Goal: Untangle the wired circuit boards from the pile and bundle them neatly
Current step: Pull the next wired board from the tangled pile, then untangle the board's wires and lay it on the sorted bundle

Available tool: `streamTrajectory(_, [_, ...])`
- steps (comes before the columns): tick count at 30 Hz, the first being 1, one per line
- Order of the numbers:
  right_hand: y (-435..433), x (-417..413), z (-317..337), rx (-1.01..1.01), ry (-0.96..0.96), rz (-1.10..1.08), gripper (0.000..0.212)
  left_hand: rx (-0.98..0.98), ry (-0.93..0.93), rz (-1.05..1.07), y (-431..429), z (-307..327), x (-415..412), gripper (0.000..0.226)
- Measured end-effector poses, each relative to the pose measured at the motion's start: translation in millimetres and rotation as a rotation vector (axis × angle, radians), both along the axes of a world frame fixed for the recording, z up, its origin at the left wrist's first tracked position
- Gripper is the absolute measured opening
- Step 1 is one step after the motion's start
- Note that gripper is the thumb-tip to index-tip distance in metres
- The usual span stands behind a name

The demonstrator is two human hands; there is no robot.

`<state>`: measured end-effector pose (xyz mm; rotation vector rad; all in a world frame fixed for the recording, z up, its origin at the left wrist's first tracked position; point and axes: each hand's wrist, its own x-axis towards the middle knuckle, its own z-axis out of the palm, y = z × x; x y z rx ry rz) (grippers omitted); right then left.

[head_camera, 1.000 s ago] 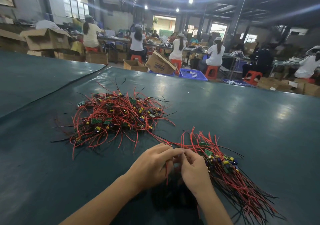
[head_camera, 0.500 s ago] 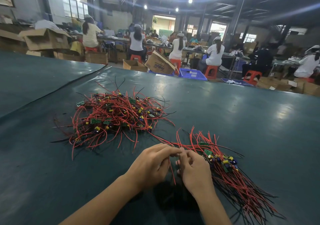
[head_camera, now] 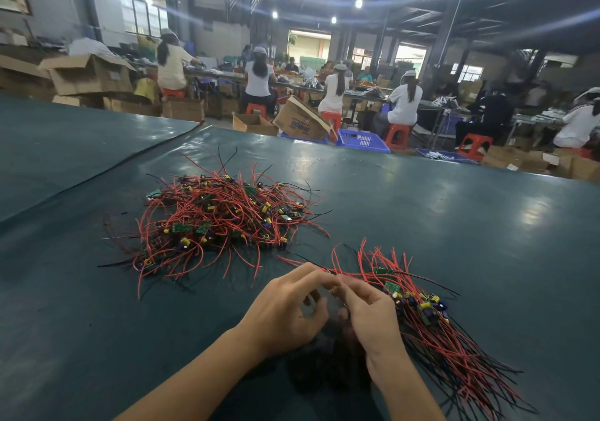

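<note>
Head camera view: a dark green table (head_camera: 454, 225) fills the lower part of the scene, and both bare forearms reach in from the bottom edge. The left hand (head_camera: 285, 310) and the right hand (head_camera: 370, 316) meet at their fingertips just in front of the person. Each grip is narrow, with the fingers curled and the forefinger and thumb drawn together on a thin red wire (head_camera: 302, 263) that runs in from the left. The spot where the fingertips meet is blurred, so the exact hold is hard to read.

The tangled pile (head_camera: 220, 222) lies farther out on the table and to the left of the hands. It is a loose heap of red and black wires with small green boards and yellow and blue parts mixed in, and stray wire ends stick out all round it. It is near the hands but not touching them.

The sorted bundle (head_camera: 431, 320) lies just beside the right hand on its right side. Its boards are gathered together near the knuckles, and its red and black wires fan out toward the lower right corner.

Beyond the far edge of the table are a tilted cardboard box (head_camera: 302, 125) and a blue crate (head_camera: 362, 141). Several people (head_camera: 404, 102) sit on red stools (head_camera: 397, 134) at long benches with their backs to the camera.
</note>
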<state>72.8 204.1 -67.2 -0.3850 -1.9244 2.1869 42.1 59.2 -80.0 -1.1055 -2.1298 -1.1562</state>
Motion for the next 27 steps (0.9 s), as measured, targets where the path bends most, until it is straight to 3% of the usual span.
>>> streamTrajectory(4, [0.1, 0.1, -1.4, 0.087, 0.089, -0.041, 0.022, 0.060, -0.234, 0.088, 0.6, -0.1, -4.7, 0.005])
streamTrajectory(7, [-2.7, 1.6, -2.4, 0.214, 0.187, 0.015, 0.033, 0.143, -0.629, 0.095, 1.5, 2.7, -9.0, 0.025])
streamTrajectory(9, [-4.3, 3.2, -3.0, 0.332, 0.255, 0.037, 0.037, 0.263, -0.824, 0.028, 1.4, 5.5, -9.8, 0.026])
streamTrajectory(14, [-5.0, 7.0, -4.1, 0.518, 0.406, 0.071, 0.045, 0.481, -0.849, -0.097, -1.0, 9.6, -8.7, 0.029])
streamTrajectory(17, [-5.9, 8.1, -4.1, 0.603, 0.475, 0.073, 0.048, 0.572, -0.867, -0.086, -0.1, 11.8, -8.7, 0.019])
streamTrajectory(20, [-5.3, 7.7, -7.2, 0.684, 0.498, 0.025, 0.037, 0.755, -1.005, -0.153, -1.8, 14.4, -11.2, 0.011])
streamTrajectory(22, [-5.3, 8.0, -7.7, 0.717, 0.477, -0.052, 0.025, 0.878, -1.067, -0.213, -4.5, 17.2, -12.3, 0.016])
streamTrajectory(27, [1.6, 6.4, -1.8, 0.983, 0.586, -0.497, 0.026, 1.008, -1.081, -0.235, -10.0, 20.1, -15.0, 0.027])
